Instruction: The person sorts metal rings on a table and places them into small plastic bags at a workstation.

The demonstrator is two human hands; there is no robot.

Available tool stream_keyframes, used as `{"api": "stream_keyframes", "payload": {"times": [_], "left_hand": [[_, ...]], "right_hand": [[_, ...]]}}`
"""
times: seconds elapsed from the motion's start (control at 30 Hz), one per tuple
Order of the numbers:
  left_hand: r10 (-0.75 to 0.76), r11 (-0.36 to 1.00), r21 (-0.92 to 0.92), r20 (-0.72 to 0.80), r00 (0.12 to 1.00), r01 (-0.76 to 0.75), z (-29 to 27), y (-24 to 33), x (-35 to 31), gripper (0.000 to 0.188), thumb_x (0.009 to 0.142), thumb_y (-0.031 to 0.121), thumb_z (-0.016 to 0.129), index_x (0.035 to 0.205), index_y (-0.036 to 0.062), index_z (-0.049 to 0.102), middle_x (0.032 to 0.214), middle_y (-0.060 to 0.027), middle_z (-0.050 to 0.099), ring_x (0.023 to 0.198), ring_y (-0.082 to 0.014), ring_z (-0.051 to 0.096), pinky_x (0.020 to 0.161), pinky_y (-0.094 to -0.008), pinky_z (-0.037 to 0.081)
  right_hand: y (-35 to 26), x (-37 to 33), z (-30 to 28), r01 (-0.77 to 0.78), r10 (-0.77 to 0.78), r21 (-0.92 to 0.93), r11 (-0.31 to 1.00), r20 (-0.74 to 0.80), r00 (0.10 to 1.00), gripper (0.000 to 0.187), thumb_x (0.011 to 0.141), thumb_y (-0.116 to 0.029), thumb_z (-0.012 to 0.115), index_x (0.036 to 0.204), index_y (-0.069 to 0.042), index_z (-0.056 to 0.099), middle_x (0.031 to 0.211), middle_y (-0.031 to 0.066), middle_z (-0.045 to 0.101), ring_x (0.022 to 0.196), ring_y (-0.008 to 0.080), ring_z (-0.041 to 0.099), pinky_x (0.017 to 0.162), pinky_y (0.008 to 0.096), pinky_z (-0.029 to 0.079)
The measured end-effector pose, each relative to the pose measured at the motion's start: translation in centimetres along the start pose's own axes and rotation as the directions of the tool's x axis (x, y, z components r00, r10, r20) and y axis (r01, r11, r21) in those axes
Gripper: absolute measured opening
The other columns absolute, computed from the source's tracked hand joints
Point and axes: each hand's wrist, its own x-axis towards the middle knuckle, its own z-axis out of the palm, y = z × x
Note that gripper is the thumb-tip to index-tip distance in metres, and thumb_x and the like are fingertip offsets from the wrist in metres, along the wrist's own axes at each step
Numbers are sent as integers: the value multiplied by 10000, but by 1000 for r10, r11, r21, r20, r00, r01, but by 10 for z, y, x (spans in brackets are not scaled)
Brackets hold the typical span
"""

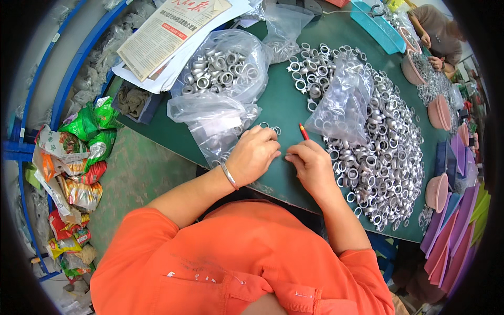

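Observation:
My left hand (253, 153) is closed near the table's front edge, its fingers curled downward, so whatever they hold is hidden. Just beyond it lie a few loose metal rings (277, 129). My right hand (311, 164) faces it across a small gap, thumb and forefinger pressed together. What that pinch holds is too small to make out. A red pen-like stick (304, 132) with a dark tip shows behind my right knuckles; the frame does not tell whether it is gripped or lying there. To the right spreads a large heap of silvery metal rings (380, 157).
A clear plastic bag (344, 100) lies over the heap. Bagged rings (223, 71), another plastic bag (215, 128) and a newspaper (168, 34) on papers occupy the left. A turquoise tray (375, 26) and pink bowls (438, 113) stand right; another person (441, 34) sits at far right.

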Motion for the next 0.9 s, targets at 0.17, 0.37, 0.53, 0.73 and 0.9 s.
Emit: {"api": "stream_keyframes", "payload": {"times": [0.17,0.37,0.53,0.73,0.9], "left_hand": [[-24,999,-28,-48,999,23,-3,-1,0,138,713,5,719,833,10,652,890,-96,592,816,-277,562,736,-360,465],[-54,996,-84,-215,975,37,-7,5,0,128,744,-21,710,850,3,643,872,-114,635,795,-291,609,712,-354,498],[-95,993,-90,-203,975,78,-3,-1,-2,139,745,-54,687,861,-2,634,861,-133,642,792,-304,629,713,-359,512],[-3,1000,18,-233,972,7,-4,2,-2,207,699,-77,701,878,24,675,837,-101,675,773,-274,618,704,-353,477],[-109,992,-85,-257,960,90,-4,6,-4,169,757,-82,674,898,11,685,872,-109,677,775,-221,630,711,-306,490]], "right_hand": [[-3,-5,-8,-194,214,326,925,-26,976,119,767,-23,742,881,-21,709,805,67,663,667,146,620,588,261,482],[-7,-16,-6,-398,496,651,646,38,867,82,803,-1,725,867,18,679,790,31,653,625,74,591,535,213,468],[-3,-21,-2,-331,450,632,701,-32,893,86,801,11,724,857,21,660,780,24,638,641,58,591,539,200,477],[-3,-27,-1,-254,414,650,716,-102,905,96,783,18,737,843,13,663,811,41,644,676,78,611,557,203,489],[-1,-30,0,-192,360,644,741,-140,922,94,782,24,736,849,14,670,823,49,656,689,85,616,590,209,492]]}}
